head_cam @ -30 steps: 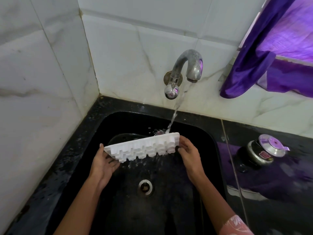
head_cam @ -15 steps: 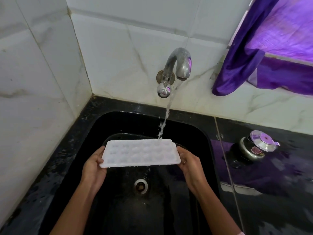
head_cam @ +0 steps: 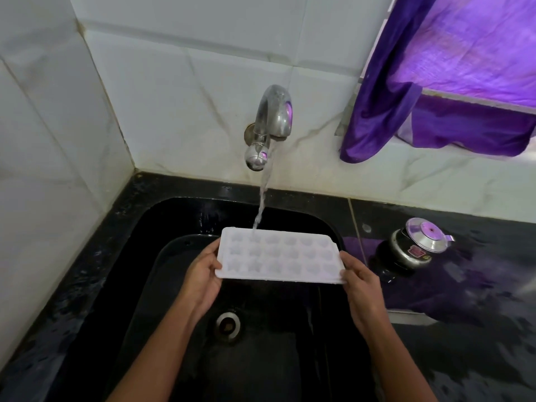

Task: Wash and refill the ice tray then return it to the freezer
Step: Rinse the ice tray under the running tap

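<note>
While water runs from a curved metal tap [head_cam: 271,126] on a tiled wall, a person holds a white plastic ice tray [head_cam: 278,258] level over a black sink [head_cam: 179,216], hollows facing up. The tray has three rows of six star-shaped hollows. The water stream [head_cam: 262,198] lands in the far row, near the tray's left end.

The left hand [head_cam: 203,274] grips the left short end, thumb on the top rim and fingers curled beneath, out of sight. The right hand [head_cam: 362,288] grips the near right corner the same way.

The tray looks thin, light and fairly stiff, though likely to twist if held by one end. Being wet, it is probably slippery, and it should grow heavier and prone to slopping as the hollows fill. The flat rim at both short ends seems the safest place to hold it, keeping it level.

A second ago the tray stood tipped on its long edge, its bumpy underside towards the camera, with water striking its right end. Half a second ago it was already turned hollows up, with the stream falling right of centre. Now the tray sits further right under the stream, so the water meets the left part.

A drain [head_cam: 228,324] lies below the tray. A small metal pot with a lid [head_cam: 417,245] stands on the wet black counter [head_cam: 478,314] to the right, and a purple curtain [head_cam: 391,97] hangs above it.
</note>
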